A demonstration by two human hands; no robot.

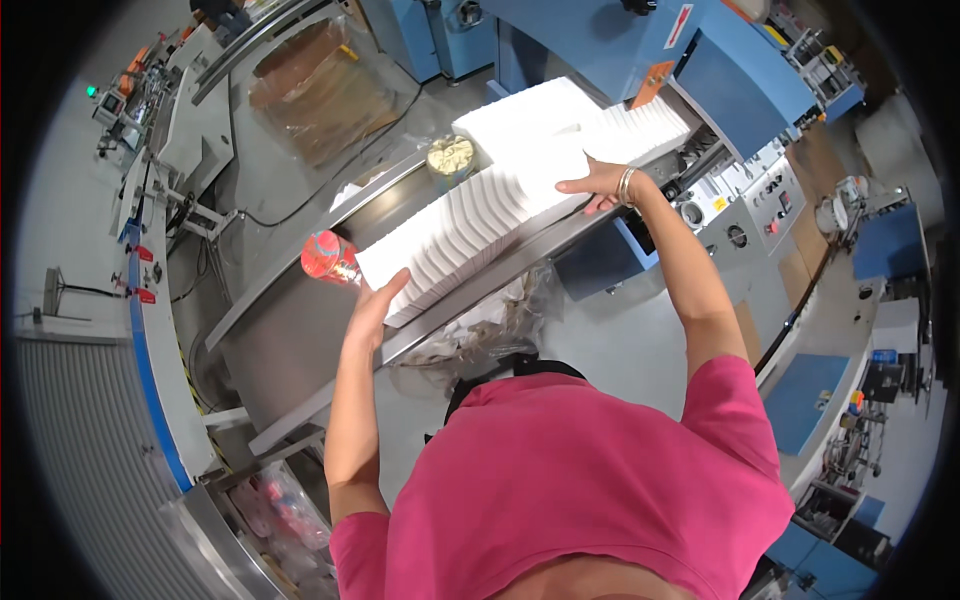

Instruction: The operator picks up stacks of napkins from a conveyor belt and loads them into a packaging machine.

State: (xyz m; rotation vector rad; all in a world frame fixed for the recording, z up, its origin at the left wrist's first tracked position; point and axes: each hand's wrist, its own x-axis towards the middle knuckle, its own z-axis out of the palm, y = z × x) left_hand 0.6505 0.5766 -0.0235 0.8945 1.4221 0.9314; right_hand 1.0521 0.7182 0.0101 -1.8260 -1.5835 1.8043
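- Pink shirt (580, 470), nearest the camera, filled the lower middle.
- White row (455, 240) of thin layers lay slantwise on the metal worktop (280, 335), between the two hands and close to the near rail.
- Left hand (378, 308) touched the row's left end, thumb against it; the other fingers were mostly hidden, so I could not tell whether they were clamped.
- Right hand (603, 186), with bracelets (627, 187) at the wrist, touched the row's right part; some fingers were hidden there too, and I could not tell their grip.
- Red cylinder (328, 256) sat just beside the left end.
- Yellowish cylinder (450, 157) sat behind the row, near a second white stack (530, 110).
- Blue machine (600, 40) stood beyond the worktop.
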